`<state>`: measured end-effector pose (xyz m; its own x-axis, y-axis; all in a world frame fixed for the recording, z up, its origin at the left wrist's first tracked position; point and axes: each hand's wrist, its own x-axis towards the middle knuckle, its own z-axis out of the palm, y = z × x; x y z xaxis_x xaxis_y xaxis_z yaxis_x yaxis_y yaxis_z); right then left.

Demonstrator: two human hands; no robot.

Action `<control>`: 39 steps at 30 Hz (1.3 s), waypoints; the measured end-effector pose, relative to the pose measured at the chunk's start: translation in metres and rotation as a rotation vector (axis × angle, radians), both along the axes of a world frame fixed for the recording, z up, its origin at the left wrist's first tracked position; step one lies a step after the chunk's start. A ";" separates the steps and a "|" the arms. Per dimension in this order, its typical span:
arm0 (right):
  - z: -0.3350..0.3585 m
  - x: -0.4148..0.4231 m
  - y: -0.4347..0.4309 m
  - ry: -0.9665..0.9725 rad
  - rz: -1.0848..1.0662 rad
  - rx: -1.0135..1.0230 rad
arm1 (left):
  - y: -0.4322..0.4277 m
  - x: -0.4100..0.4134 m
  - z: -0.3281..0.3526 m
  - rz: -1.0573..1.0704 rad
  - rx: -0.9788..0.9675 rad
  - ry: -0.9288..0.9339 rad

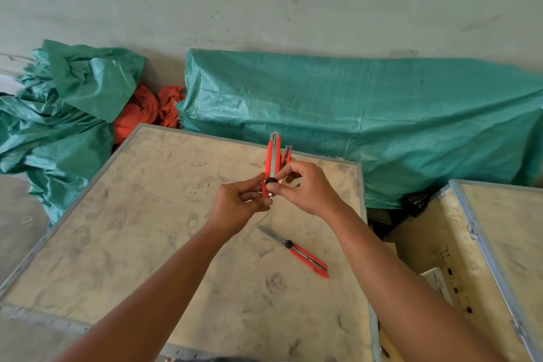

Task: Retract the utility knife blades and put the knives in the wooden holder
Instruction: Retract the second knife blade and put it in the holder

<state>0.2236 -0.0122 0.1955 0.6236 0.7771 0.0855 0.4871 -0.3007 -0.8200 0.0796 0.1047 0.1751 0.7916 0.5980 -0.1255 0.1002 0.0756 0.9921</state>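
Observation:
A red utility knife (272, 156) stands upright above the crate lid, held at its lower end by my left hand (239, 207). My right hand (305, 186) pinches the black lock wheel (270, 181) on that knife. Only a short blade tip shows at its top. Behind it a second red knife (286, 153) sticks up; my right hand hides what it stands in. A third red knife (305, 256) lies flat on the lid near my right forearm, its long blade (271, 233) extended toward the upper left. I cannot make out the wooden holder.
The work surface is a dusty plywood crate lid (164, 232) with metal edging. A second open crate (458, 258) stands at the right. Green tarpaulin (382, 114) covers bulky items behind, with orange cloth (147, 114) and more tarp (58, 114) at the left.

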 end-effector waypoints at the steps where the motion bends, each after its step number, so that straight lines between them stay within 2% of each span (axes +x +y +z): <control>1: -0.002 0.001 0.000 -0.012 -0.007 0.001 | 0.000 0.001 0.000 -0.005 -0.005 -0.003; 6: -0.002 0.008 -0.006 0.062 0.072 0.006 | 0.001 0.007 0.000 -0.017 -0.032 -0.023; 12: -0.007 0.001 -0.005 -0.039 -0.066 0.057 | 0.002 0.012 0.001 -0.070 0.014 -0.026; 18: -0.007 0.009 -0.009 0.047 0.003 0.068 | 0.003 0.016 0.001 -0.070 0.007 -0.041; 23: -0.012 0.004 -0.004 -0.009 -0.111 0.077 | 0.003 0.022 -0.005 -0.081 -0.002 -0.025; 26: -0.016 0.009 0.000 0.044 -0.124 0.059 | 0.006 0.027 -0.010 -0.089 -0.017 -0.009; 31: -0.019 0.037 0.007 0.251 -0.186 0.138 | 0.012 0.042 -0.017 -0.143 -0.008 0.044; 39: -0.027 0.103 0.040 0.237 -0.268 0.105 | 0.047 0.101 -0.031 -0.099 0.063 0.097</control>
